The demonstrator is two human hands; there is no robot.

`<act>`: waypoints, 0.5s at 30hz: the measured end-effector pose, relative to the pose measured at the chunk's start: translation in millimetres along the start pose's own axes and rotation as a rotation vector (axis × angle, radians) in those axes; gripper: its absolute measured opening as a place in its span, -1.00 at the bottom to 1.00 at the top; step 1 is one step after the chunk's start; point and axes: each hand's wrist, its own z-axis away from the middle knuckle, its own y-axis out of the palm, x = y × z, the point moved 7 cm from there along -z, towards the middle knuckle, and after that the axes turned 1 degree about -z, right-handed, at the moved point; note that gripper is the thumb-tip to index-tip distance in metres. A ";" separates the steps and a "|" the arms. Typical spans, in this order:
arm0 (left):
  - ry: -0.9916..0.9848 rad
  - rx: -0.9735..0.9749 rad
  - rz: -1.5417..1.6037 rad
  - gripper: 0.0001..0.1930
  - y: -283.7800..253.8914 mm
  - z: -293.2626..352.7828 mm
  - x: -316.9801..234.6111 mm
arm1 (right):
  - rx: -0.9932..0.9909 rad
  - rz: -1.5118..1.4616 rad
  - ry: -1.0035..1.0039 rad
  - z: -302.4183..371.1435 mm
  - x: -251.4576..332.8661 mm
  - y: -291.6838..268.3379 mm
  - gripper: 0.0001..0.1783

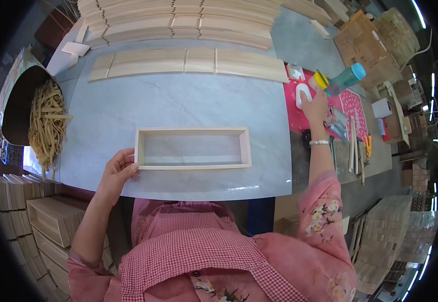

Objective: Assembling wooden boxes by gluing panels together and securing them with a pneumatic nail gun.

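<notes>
A shallow rectangular frame of pale wood lies on the grey marbled tabletop, its long sides running left to right. My left hand pinches the frame's near left corner, thumb on the near side and fingers around the left end. Out to the right, my right hand is closed around a white glue bottle with a red tip, over a red mat. Beside that hand are a yellow-lidded container and a teal bottle. My palm hides part of the glue bottle.
A grooved wooden strip lies across the table's far part, before tall stacks of similar boards. At left, a tipped bin spills wood strips. Sticks and an orange-handled tool lie at right; cartons stand behind.
</notes>
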 end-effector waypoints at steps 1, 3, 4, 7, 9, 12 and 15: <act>0.007 -0.016 -0.007 -0.50 -1.1 1.7 1.4 | 0.109 0.043 0.128 -7.1 -8.0 11.3 -0.30; 0.016 -0.047 -0.023 -0.50 -3.0 3.8 3.8 | 0.329 0.131 0.387 -10.4 -25.5 29.6 -0.30; 0.020 -0.061 -0.031 -0.51 -3.9 3.5 4.5 | 0.440 0.176 0.518 -6.4 -34.8 36.0 -0.29; 0.126 -0.138 -0.081 -0.51 1.1 7.0 -1.1 | 0.156 -0.031 0.418 -5.7 -35.5 31.9 -0.27; 0.222 -0.206 -0.132 -0.52 5.3 8.5 -3.8 | -0.123 -0.227 0.323 0.1 -41.9 15.7 -0.25; 0.360 -0.244 -0.278 -0.52 1.0 11.4 12.6 | -0.206 -0.358 0.503 1.2 -17.7 -37.4 -0.30; 0.617 -0.361 -0.467 -0.49 11.3 19.2 7.6 | -0.479 -0.883 0.327 41.5 48.4 -113.5 -0.41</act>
